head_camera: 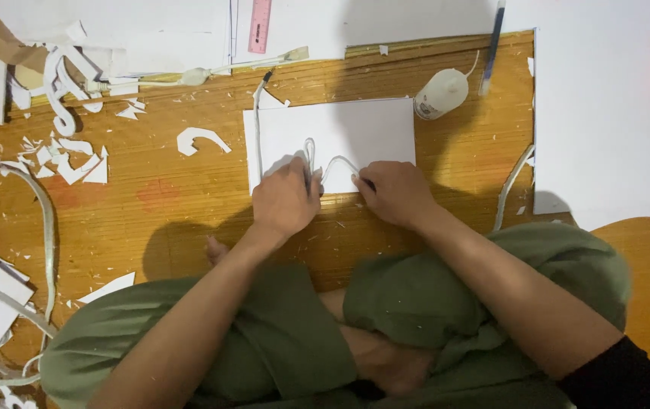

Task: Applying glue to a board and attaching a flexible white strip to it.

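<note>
Down on the wooden floor [431,189], the left hand [285,201] and right hand [395,193] each pinch a bent white paper strip [323,163] onto a white card [355,132]; a glue bottle [440,94] lies near.

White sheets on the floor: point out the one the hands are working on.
The small white rectangle at centre, with both the left hand and right hand on its near edge; the larger sheets lie untouched.
</note>
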